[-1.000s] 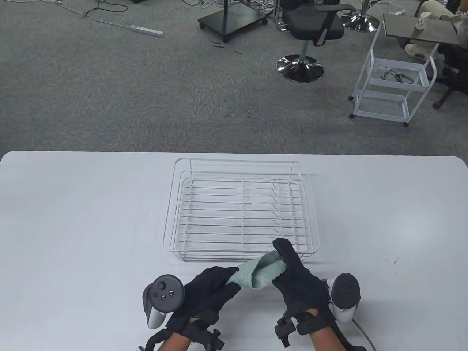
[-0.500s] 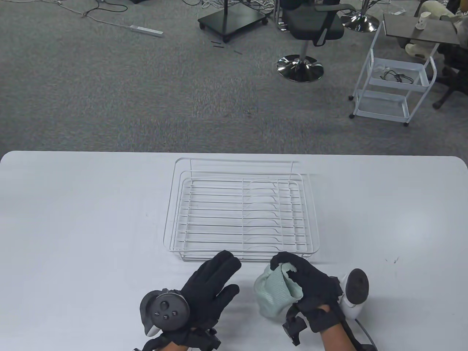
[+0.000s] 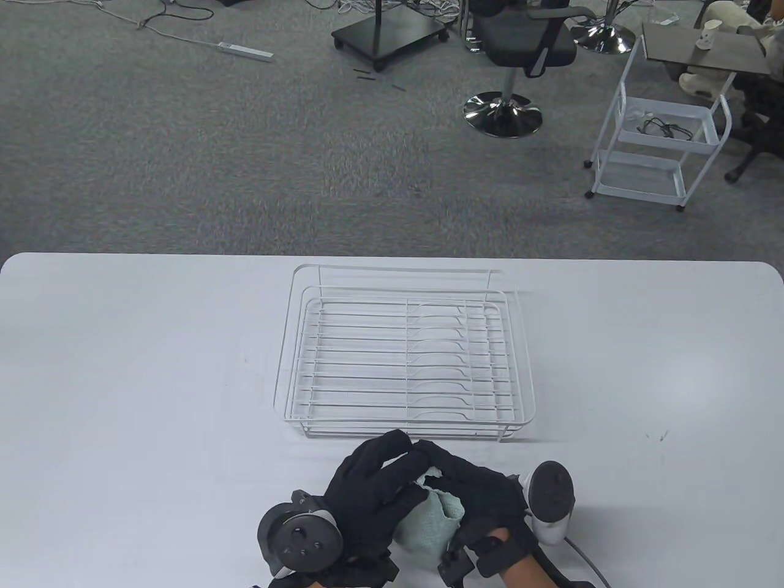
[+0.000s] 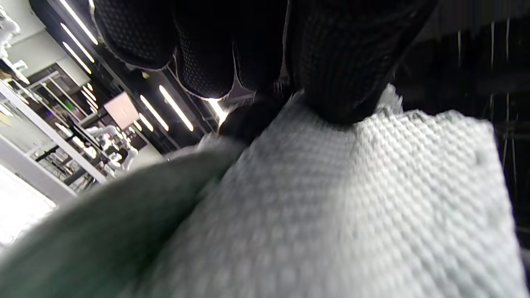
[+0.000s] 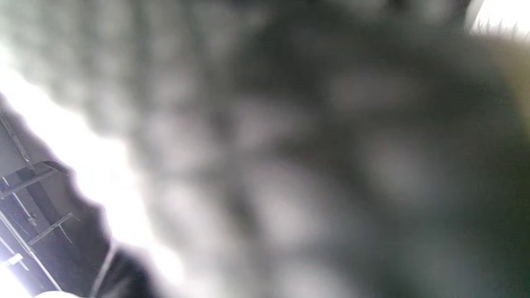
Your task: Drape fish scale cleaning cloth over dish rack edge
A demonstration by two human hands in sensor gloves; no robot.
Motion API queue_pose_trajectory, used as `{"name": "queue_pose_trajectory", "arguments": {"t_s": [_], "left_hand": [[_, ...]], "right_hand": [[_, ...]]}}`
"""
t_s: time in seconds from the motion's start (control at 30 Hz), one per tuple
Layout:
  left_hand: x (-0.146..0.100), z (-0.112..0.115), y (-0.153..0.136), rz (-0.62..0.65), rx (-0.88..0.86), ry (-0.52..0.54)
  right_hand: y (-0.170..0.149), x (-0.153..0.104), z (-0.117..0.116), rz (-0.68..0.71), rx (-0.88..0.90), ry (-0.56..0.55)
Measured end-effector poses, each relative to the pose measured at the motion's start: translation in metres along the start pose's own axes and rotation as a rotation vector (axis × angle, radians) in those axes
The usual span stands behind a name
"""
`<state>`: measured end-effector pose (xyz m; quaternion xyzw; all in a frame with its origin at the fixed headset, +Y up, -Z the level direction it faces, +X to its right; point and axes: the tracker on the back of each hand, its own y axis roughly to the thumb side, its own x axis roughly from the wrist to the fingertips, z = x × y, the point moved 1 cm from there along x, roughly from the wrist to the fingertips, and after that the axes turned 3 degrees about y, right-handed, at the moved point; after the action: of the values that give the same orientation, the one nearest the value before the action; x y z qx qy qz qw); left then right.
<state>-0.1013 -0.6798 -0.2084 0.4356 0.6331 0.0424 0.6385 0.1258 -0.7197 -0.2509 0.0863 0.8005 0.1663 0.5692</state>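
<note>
Hands, left (image 3: pixel 373 490) and right (image 3: pixel 484 496), cup together, clutching the bunched cloth (image 3: pixel 429 520) near the rack (image 3: pixel 404 361).

One cloth (image 3: pixel 429 527), one dish rack (image 3: pixel 404 358), two hands.

Table view looks down from above — both wrist views press against the cloth (image 4: pixel 339 198).

Dish rack (image 3: pixel 404 355) just beyond both hands; bare table (image 3: pixel 141 367) either side.
</note>
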Motion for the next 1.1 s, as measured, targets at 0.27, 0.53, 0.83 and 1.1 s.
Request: {"name": "queue_pose_trajectory", "arguments": {"t_s": [0.27, 0.53, 0.83, 1.1], "left_hand": [[0.001, -0.009, -0.006, 0.000, -0.009, -0.007], [0.005, -0.058, -0.011, 0.030, 0.134, 0.104], [0.015, -0.090, 0.018, 0.152, 0.565, 0.048], [0.092, -0.068, -0.005, 0.114, 0.781, -0.161]], "right_hand": [[0.006, -0.004, 0.016, 0.032, 0.041, -0.110], [0.038, -0.015, 0.059, 0.227, -0.218, -0.240], [0.086, -0.027, 0.060, 0.382, -0.724, -0.207], [0.074, 0.030, 0.075, 0.128, -1.026, -0.111]]}}
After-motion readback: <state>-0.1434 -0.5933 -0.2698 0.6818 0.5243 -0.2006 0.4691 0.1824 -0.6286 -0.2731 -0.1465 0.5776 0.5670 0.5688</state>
